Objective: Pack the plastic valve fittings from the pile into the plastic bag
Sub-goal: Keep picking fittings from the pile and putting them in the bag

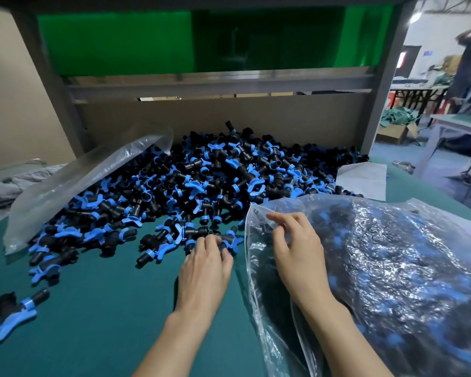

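On the green desk we see a loose clear bag draped over the left of the pile of valve fittings by the back edge, our left hand curling round a fitting at the pile's near rim, and our right hand pinching the mouth of the part-filled plastic bag by the right edge

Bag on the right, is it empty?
No, the plastic bag is bulging with black-and-blue valve fittings visible through its clear wall.

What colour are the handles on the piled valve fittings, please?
The handles are bright blue, clearest in the head view.
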`<state>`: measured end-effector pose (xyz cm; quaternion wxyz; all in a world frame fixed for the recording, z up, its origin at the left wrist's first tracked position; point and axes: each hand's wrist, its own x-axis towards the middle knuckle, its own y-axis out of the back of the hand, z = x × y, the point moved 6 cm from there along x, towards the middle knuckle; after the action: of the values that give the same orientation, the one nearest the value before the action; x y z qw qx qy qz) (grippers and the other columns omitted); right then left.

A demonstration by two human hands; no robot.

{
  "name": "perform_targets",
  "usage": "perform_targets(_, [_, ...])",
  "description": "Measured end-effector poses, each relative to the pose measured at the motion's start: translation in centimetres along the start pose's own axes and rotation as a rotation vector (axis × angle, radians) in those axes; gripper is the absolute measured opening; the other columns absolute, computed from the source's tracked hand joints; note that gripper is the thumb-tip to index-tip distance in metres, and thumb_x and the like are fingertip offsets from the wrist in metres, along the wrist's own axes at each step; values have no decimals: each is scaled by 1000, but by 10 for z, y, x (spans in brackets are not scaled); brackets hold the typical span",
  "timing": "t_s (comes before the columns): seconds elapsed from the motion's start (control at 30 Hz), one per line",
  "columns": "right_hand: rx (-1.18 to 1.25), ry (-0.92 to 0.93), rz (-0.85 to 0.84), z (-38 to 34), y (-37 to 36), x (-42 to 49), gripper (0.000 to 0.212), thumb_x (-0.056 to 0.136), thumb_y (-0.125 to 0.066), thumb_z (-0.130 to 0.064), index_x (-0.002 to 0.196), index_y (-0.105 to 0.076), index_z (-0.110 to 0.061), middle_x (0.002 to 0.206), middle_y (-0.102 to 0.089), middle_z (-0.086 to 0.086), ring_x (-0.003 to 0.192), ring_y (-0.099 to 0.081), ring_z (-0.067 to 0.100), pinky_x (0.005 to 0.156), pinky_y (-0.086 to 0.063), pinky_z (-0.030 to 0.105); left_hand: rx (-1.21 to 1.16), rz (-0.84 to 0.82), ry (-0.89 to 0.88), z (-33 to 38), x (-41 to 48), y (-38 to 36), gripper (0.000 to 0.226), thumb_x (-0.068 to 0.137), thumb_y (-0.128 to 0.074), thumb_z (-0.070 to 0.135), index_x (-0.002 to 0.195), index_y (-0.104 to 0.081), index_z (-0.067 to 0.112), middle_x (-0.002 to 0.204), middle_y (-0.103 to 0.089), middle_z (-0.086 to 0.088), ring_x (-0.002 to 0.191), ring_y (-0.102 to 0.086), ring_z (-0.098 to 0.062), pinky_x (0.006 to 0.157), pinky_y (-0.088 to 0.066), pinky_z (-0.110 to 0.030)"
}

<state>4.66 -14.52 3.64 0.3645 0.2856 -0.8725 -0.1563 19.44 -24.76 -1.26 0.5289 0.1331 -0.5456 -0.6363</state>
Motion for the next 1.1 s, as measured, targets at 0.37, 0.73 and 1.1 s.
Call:
perform_targets(0.37, [8, -4, -53, -1, -3, -1, 27, 99, -46, -27, 117, -66, -27, 103, -52, -14, 94, -54, 8, 71, -40, 22, -830, 184, 348, -35, -14, 18, 38, 102, -32, 47, 83, -53, 23, 72, -54, 5, 60, -50, 2, 62, -40, -31])
perform_targets(0.73, [-86, 106, -132, -10, -7, -6, 30, 96, -47, -51, 106, -69, -34, 105, -48, -12, 97, -48, 13, 87, -46, 39, -870, 162, 252, -24, -20, 19, 39, 93, -30, 59, 80, -53, 31, 64, -53, 15, 64, -53, -9, 66, -43, -33])
perform_targets(1.1, [-114, 106, -151, -9, -9, -6, 43, 93, -35, -61, 104, -68, -35, 108, -45, -13, 98, -42, 12, 89, -44, 37, -980, 84, 252, -22, -18, 13, 45, 93, -34, 60, 80, -60, 25, 65, -56, 11, 62, -54, -12, 64, -43, -35])
